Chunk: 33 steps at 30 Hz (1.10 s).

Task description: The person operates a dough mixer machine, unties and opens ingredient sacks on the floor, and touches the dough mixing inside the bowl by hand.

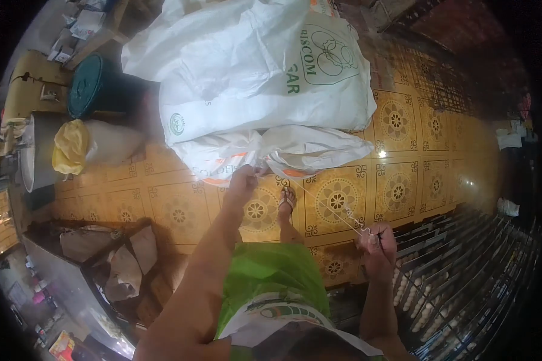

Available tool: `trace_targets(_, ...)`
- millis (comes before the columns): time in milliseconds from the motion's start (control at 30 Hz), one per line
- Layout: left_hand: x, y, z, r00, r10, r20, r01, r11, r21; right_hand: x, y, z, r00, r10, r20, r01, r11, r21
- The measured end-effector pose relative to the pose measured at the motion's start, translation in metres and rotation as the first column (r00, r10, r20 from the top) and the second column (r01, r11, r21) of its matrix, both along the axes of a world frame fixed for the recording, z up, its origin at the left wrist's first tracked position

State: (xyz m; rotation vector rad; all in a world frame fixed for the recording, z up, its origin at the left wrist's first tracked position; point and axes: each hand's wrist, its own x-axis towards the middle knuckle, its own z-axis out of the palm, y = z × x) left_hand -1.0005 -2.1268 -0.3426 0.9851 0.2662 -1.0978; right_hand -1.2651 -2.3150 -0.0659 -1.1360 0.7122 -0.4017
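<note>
A white sack (319,144) with orange lettering stands low in front of me, its mouth edge bunched up. My left hand (242,182) is closed at that gathered edge, pinching the sack's fabric; its fingertips are partly hidden. From there a thin white string (319,201) stretches taut to the lower right. My right hand (379,243) is closed on the string, well apart from the sack, and a curly loose length hangs about its fingers. Just behind lies a larger white sack (235,78) with green print.
Racks of trays (439,295) holding rows of round pale pieces stand at the right. Patterned yellow tiles (397,189) cover the floor. At the left are a dark green lidded bin (85,84), a yellow bag (70,146) and a box (72,283) with brown bags.
</note>
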Motion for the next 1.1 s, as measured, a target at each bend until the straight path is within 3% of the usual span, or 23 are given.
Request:
trace_targets(33,-0.003,-0.003,0.0,0.982,-0.067,0.179,0.071,0.997,-0.016,0.001,0.0,0.0,1.0,0.009,0.0,-0.009,1.0,-0.001)
trace_targets(100,-0.009,-0.006,0.001,0.928,-0.127,0.35,0.141,0.99,-0.016,0.001,-0.001,0.001,1.0,0.02,-0.002,-0.02,1.0,0.001)
trace_targets(133,-0.009,-0.012,0.025,0.705,-0.218,0.674,0.2,0.974,0.106,0.002,-0.003,0.002,1.0,0.029,-0.009,-0.029,0.999,-0.026)
trace_targets(167,-0.011,-0.018,0.04,0.366,-0.301,0.88,0.204,0.949,0.24,0.004,-0.005,0.003,0.999,0.039,-0.014,-0.04,0.998,-0.054)
trace_targets(200,-0.016,-0.022,0.043,0.364,-0.301,0.881,0.201,0.949,0.241,0.007,-0.006,0.004,0.999,0.042,-0.011,-0.042,0.998,-0.054)
trace_targets(233,-0.025,-0.023,0.046,0.438,-0.329,0.836,0.048,0.938,0.344,0.009,-0.006,0.005,0.999,0.039,-0.029,-0.04,0.998,-0.04)
trace_targets(300,-0.039,-0.024,0.055,0.514,-0.34,0.788,-0.098,0.889,0.447,0.01,-0.007,0.005,0.998,0.036,-0.045,-0.037,0.999,-0.026)
trace_targets(333,-0.044,-0.023,0.062,0.921,-0.007,0.389,-0.151,0.915,0.375,0.01,-0.008,0.001,0.997,0.054,-0.05,-0.055,0.998,-0.025)
trace_targets(367,-0.05,-0.022,0.066,0.93,0.316,-0.187,-0.24,0.908,0.343,0.01,-0.008,-0.001,0.996,0.072,-0.055,-0.074,0.997,-0.025)
trace_targets(400,-0.058,-0.018,0.063,0.912,0.284,-0.295,-0.192,0.933,0.305,0.01,-0.008,-0.003,0.996,0.072,-0.054,-0.074,0.997,-0.024)
trace_targets(533,-0.078,-0.025,0.135,0.956,0.082,-0.281,-0.007,0.965,0.261,0.012,-0.007,-0.007,0.988,0.146,-0.058,-0.149,0.988,-0.034)
trace_targets(600,-0.082,-0.025,0.175,0.978,-0.13,-0.164,0.166,0.959,0.23,0.014,-0.011,-0.008,0.988,0.154,-0.028,-0.154,0.988,-0.015)
trace_targets(667,-0.106,-0.021,0.194,0.941,-0.244,-0.232,0.269,0.96,0.081,0.013,-0.013,-0.008,0.985,0.165,-0.057,-0.166,0.986,0.001)
trace_targets(700,-0.109,-0.018,0.205,0.886,-0.455,-0.086,0.463,0.88,0.111,0.012,-0.014,-0.009,0.984,0.167,-0.058,-0.167,0.986,0.005)
trace_targets(833,-0.122,-0.021,0.174,0.941,-0.323,-0.102,0.336,0.928,0.161,0.017,-0.013,-0.006,0.985,0.159,-0.059,-0.158,0.987,0.026)
trace_targets(900,-0.113,-0.021,0.108,0.999,-0.045,-0.019,0.048,0.964,0.262,0.02,-0.011,-0.001,0.984,0.162,-0.071,-0.16,0.987,0.027)
trace_targets(967,-0.089,-0.03,0.073,0.935,0.209,-0.288,-0.123,0.949,0.289,0.02,-0.008,0.002,0.975,0.191,-0.115,-0.196,0.98,-0.033)
trace_targets(1000,-0.082,-0.03,0.03,0.972,0.157,-0.173,-0.122,0.973,0.196,0.021,-0.006,0.004,0.975,0.191,-0.116,-0.196,0.98,-0.035)
trace_targets(1067,-0.059,-0.04,-0.001,0.991,0.123,-0.054,-0.117,0.988,0.101,0.021,-0.002,0.007,0.954,0.237,-0.183,-0.238,0.971,0.021)
trace_targets(1100,-0.04,-0.049,0.007,0.914,0.28,-0.295,-0.277,0.959,0.051,0.018,-0.001,0.006,0.952,0.246,-0.183,-0.246,0.969,0.02)
